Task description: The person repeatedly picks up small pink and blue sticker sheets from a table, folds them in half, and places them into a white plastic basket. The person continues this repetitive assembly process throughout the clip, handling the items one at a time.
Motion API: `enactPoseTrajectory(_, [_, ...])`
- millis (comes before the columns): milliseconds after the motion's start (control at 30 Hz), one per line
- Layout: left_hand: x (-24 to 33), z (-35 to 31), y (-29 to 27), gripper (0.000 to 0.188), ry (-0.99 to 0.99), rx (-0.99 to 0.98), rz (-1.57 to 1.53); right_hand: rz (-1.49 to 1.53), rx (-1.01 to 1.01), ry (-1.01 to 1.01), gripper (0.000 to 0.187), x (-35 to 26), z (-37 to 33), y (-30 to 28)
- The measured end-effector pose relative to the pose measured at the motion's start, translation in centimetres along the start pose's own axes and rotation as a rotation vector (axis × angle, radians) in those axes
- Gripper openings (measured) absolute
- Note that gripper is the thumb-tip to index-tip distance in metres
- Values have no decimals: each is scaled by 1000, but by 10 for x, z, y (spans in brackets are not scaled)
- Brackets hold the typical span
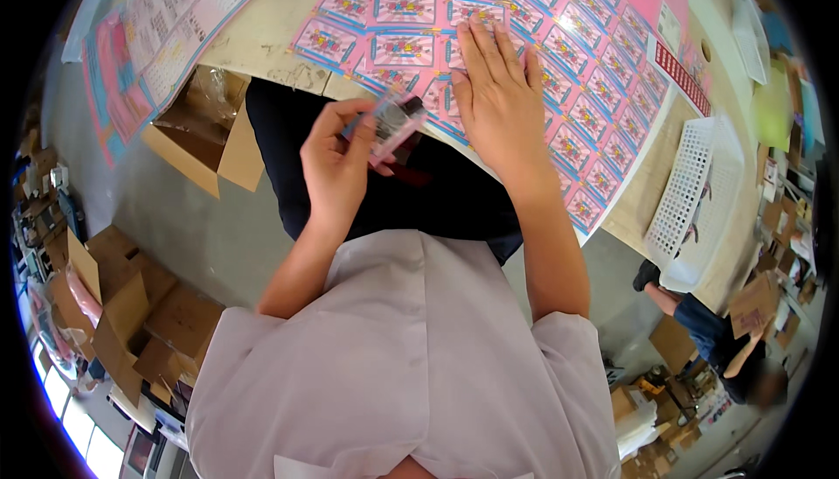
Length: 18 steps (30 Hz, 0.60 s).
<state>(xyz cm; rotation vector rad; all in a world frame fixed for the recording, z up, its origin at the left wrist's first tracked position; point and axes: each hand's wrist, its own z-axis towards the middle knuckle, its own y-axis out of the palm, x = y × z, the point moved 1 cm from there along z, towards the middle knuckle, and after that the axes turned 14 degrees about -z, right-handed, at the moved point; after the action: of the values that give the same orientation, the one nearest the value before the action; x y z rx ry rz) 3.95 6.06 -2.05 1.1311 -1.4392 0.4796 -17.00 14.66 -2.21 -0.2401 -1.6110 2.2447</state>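
Note:
My left hand (pixel 336 160) is closed on a small pink packet (pixel 399 121) with a grey and black face, held over my lap just off the table's front edge. The thumb lies across the packet, and the far fingers are partly hidden behind it. My right hand (pixel 502 107) lies flat on a large printed sheet (pixel 585 77), palm down, fingers stretched toward the far side. Rows of identical pink and blue rectangular designs cover this sheet. Part of it overhangs the table's near edge.
Another printed sheet (pixel 166 42) lies at the table's left. Below it stands an open cardboard box (pixel 188 142). On the right are a white perforated basket (pixel 677 186) and a red printed strip (pixel 682 77). More cartons (pixel 131 313) are at left; a person (pixel 717 330) is at right.

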Motion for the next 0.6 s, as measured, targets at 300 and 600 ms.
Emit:
enactPoseTrajectory(300, [58, 16, -15, 35, 273, -40, 315, 122, 52, 29, 48, -3, -1, -15])
enactPoseTrajectory(600, [49, 2, 21, 36, 356, -392, 453, 1215, -62, 313, 49, -5, -49, -97])
